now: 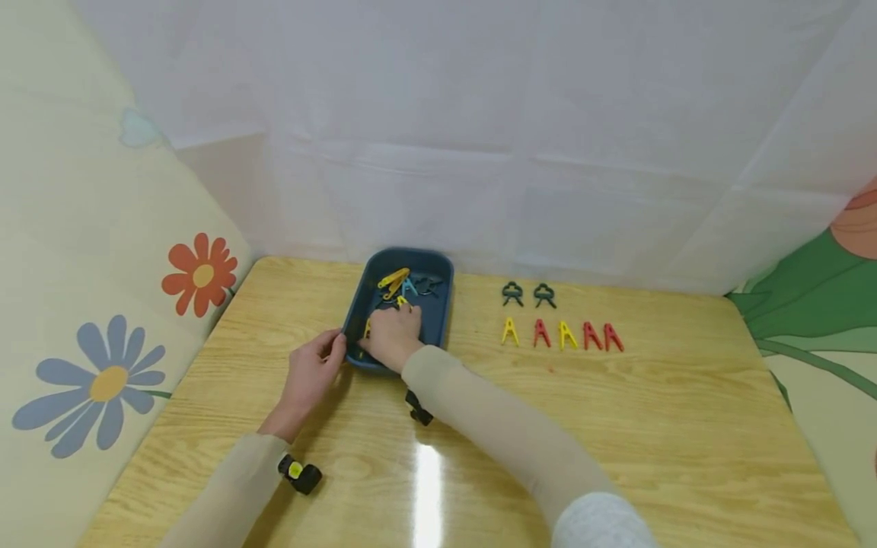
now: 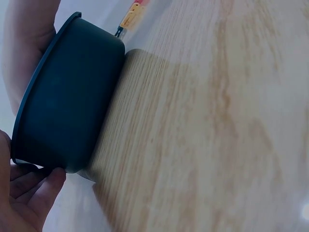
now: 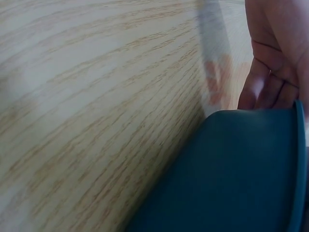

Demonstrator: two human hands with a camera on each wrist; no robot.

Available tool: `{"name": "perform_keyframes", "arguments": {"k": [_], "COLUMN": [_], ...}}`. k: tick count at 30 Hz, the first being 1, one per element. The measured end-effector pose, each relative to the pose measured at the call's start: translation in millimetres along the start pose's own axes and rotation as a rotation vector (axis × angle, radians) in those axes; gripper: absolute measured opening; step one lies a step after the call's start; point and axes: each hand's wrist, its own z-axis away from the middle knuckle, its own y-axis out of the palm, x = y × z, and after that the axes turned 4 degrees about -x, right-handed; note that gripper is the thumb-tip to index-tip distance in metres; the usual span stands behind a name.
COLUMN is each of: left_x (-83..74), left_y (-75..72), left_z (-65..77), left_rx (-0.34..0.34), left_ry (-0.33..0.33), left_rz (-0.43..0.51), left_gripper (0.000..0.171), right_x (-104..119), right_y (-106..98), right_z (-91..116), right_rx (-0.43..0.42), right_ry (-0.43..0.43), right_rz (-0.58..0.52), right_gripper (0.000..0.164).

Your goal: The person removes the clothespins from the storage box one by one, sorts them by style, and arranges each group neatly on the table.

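A dark blue plastic bin (image 1: 435, 313) stands near the back of the table. My left hand (image 1: 311, 373) grips its near left corner, thumb by the rim; the left wrist view shows the fingertips (image 2: 54, 186) against the bin's outer wall (image 2: 67, 92). My right hand (image 1: 393, 335) reaches down inside the bin, and its fingertips are hidden among the contents. A yellow clothespin (image 1: 367, 329) shows beside those fingers. Further back in the bin lie larger yellow clips (image 1: 393, 280), a light blue clothespin (image 1: 409, 286) and dark clips (image 1: 428, 285).
Right of the bin, two dark green clips (image 1: 512, 294) lie side by side. In front of them runs a row of yellow clothespins (image 1: 509, 331) and red clothespins (image 1: 541, 332). A white sheet (image 1: 438, 152) hangs behind the wooden table (image 1: 658, 426).
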Motion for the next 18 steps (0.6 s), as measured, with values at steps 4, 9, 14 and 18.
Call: {"name": "perform_keyframes", "arguments": {"k": [4, 9, 14, 18], "left_x": [0.2, 0.4, 0.6, -0.6], "left_y": [-0.2, 0.3, 1.0, 0.2], "left_z": [0.5, 0.7, 0.8, 0.7], "left_rx": [-0.009, -0.018, -0.023, -0.021], "left_ry": [0.006, 0.010, 0.014, 0.011], "left_rz": [-0.006, -0.016, -0.018, -0.024], "left_gripper": [0.034, 0.033, 0.033, 0.034], "right_x": [1.2, 0.5, -1.4, -4.3], "right_y": [0.1, -0.3, -2.8, -6.9], "right_z": [0.1, 0.3, 2.3, 5.3], "right_rx": [0.002, 0.010, 0.020, -0.012], "right_ry": [-0.001, 0.010, 0.006, -0.014], "right_rz": [0.004, 0.006, 0.009, 0.013], "right_gripper": [0.033, 0.033, 0.038, 0.038]}}
